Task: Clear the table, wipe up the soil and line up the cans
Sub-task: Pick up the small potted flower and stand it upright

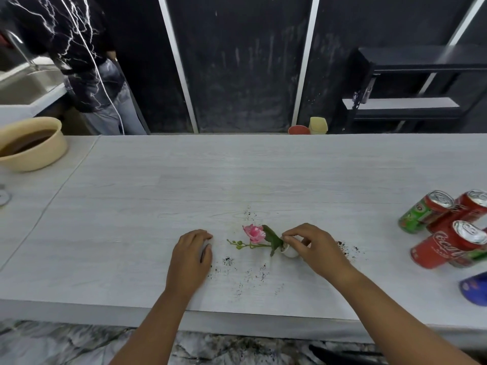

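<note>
A small white pot (289, 252) lies tipped on its side near the front of the pale table (237, 167), with a pink flower (254, 233) and green stem pointing left. My right hand (313, 246) grips the pot, fingers curled over its top. My left hand (191, 255) rests palm down on the table to the left of the flower, fingers loosely bent. Dark soil (228, 260) is scattered in patches around the pot. At the right edge lie a green can (424, 213) and two red cans (448, 245), tipped over in a heap.
A beige basin (34, 151) with brown contents stands at the far left. A blue object (474, 288) pokes in at the right edge. A person in dark clothes (87, 61) stands behind the table's left end. A black shelf (411, 85) stands at the back right.
</note>
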Motion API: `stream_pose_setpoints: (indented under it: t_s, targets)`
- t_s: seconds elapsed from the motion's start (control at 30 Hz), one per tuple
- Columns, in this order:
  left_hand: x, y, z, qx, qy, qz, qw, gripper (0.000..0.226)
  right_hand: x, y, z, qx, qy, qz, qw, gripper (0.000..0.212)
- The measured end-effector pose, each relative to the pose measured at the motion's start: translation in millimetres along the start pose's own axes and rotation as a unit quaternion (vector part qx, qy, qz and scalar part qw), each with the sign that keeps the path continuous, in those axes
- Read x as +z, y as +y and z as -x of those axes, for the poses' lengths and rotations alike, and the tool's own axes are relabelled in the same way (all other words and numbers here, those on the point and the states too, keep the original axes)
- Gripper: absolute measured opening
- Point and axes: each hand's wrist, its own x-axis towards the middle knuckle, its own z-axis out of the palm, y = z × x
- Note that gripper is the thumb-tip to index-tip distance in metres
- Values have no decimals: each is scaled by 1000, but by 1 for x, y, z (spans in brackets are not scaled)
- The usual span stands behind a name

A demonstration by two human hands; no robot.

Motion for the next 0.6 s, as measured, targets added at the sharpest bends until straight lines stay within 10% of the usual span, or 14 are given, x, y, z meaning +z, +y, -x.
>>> stream_pose_setpoints:
  t_s: [0.27,0.6]
  targets:
    - [-1,1,1,-4,-7,-6,1000,32,-4,4,12,39,-10,-91,995,40]
    - [0,-2,1,1,-7,-8,1000,35,-59,39,2,154,220,-165,949,32]
